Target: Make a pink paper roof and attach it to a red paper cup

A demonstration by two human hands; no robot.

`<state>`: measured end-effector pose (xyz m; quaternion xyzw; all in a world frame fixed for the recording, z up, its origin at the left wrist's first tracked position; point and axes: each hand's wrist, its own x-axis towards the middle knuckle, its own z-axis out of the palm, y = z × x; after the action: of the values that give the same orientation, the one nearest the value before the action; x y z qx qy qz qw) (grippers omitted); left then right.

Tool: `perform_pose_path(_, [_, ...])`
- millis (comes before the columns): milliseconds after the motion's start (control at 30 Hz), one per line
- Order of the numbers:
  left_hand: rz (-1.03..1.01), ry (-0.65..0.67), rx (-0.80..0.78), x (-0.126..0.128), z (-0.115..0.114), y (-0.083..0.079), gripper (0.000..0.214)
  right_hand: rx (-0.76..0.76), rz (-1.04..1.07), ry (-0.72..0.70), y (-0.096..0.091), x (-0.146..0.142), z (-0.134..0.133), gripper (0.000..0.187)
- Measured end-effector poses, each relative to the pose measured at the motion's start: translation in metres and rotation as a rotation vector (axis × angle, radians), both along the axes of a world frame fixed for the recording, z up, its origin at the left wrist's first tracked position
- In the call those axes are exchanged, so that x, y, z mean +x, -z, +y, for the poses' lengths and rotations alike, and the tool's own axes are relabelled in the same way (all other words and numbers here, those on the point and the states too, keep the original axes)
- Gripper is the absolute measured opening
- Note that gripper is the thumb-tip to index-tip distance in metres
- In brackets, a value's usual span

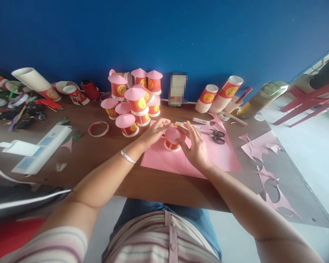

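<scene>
A red and white paper cup (171, 147) stands upside down on pink paper in front of me, topped by a pink paper cone (174, 135). My left hand (155, 133) is at the cone's far left edge, fingers stretched forward. On the other side, my right hand (196, 149) has its fingers extended and its thumb by the cone's right edge. Neither hand wraps round the cup. The far side of the cone is partly hidden by fingers. Dark-handled scissors (218, 137) and a glue stick (201, 121) lie just beyond my right hand.
Several pink-topped cups (134, 98) are stacked at the back left. Two cup stacks (207, 99) and a gold bottle (259, 100) stand back right. Paper scraps (279, 199) lie right; a tape roll (98, 129) and power strip (42, 151) lie left. Blue wall (164, 33) behind.
</scene>
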<state>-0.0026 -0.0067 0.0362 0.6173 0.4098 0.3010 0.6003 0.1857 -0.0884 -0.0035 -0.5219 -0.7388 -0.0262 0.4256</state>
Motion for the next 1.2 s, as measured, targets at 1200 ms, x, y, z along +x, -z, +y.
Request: perform_pose_path(1200, [0.003,-0.161,0.207,0.020,-0.013,0.021,0.046,-0.027,0.026,-0.027,-0.004,-0.003,-0.003,0.067])
